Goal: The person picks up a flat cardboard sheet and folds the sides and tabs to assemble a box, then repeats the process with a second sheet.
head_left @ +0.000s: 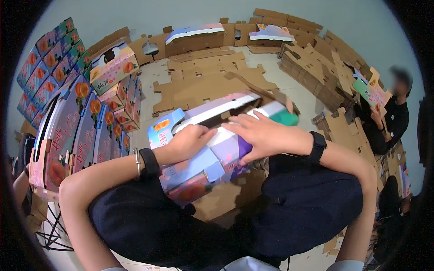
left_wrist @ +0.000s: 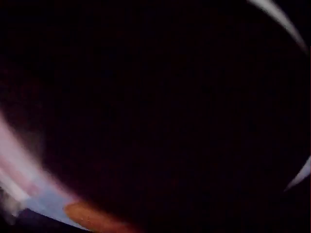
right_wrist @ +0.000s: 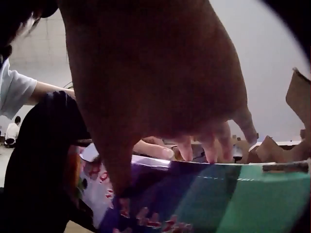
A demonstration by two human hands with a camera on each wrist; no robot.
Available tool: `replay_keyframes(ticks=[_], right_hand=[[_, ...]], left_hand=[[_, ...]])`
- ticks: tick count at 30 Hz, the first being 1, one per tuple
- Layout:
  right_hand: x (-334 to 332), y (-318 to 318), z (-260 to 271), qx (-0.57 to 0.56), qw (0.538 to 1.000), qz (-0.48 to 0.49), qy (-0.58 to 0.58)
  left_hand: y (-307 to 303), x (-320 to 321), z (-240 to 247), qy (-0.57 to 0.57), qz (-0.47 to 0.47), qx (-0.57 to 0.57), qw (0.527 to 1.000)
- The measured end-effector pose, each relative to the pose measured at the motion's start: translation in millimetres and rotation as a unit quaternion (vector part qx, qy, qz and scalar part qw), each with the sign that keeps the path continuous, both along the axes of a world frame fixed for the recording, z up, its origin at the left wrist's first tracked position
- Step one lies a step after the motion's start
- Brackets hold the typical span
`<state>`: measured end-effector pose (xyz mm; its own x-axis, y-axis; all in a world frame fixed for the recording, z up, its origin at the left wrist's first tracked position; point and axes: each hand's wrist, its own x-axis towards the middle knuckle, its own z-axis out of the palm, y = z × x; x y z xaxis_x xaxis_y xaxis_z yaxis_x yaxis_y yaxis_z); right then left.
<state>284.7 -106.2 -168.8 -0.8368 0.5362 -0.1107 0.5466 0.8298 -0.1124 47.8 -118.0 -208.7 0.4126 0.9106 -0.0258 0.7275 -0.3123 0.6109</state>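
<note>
The right hand (head_left: pixel 273 135) grips the box (head_left: pixel 192 169); the left hand (head_left: pixel 187 142) touches it, fingertips hidden, grasp impossible to tell.

Blue-green cartons: tall stack (head_left: pixel 52 65), far left, peach prints showing.
Purple cartons: row (head_left: pixel 63 140) on the left, nearer than the blue-green stack, red lettering, peach prints.
Pink cartons: stack (head_left: pixel 118 95), right of the purple row.
Cardboard sheets: flat brown pile (head_left: pixel 210 83) on floor, far middle.
Cardboard panels: brown, standing (head_left: pixel 192 46) along the far wall (head_left: pixel 203 11).
Printed sheets: one (head_left: pixel 194 31) far middle, another (head_left: pixel 271 32) farther right, both atop cardboard.
Cardboard stack: brown, layered (head_left: pixel 309 83), right.
Person: black clothes (head_left: pixel 400 119), right, face blurred, holding green-and-pink carton (head_left: pixel 374 92).
Floor: pale (head_left: pixel 296 82).
</note>
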Motion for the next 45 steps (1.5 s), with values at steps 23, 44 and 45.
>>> replay_keyframes(ticks=[23, 44, 45], right_hand=[[-27.5, 11.1, 40.2, 0.204, 0.908, -0.095, 0.353], [-23.8, 13.4, 6.3, 0.066, 0.987, -0.045, 0.137], [-15.8, 16.6, -5.0, 0.028, 0.995, -0.046, 0.088]], left_hand=[[9.8, 15.9, 36.9, 0.262, -0.215, 0.497, 0.799], [3.4, -5.3, 12.7, 0.195, -0.189, 0.362, 0.892], [1.9, -9.7, 11.7, 0.195, -0.190, 0.363, 0.891]])
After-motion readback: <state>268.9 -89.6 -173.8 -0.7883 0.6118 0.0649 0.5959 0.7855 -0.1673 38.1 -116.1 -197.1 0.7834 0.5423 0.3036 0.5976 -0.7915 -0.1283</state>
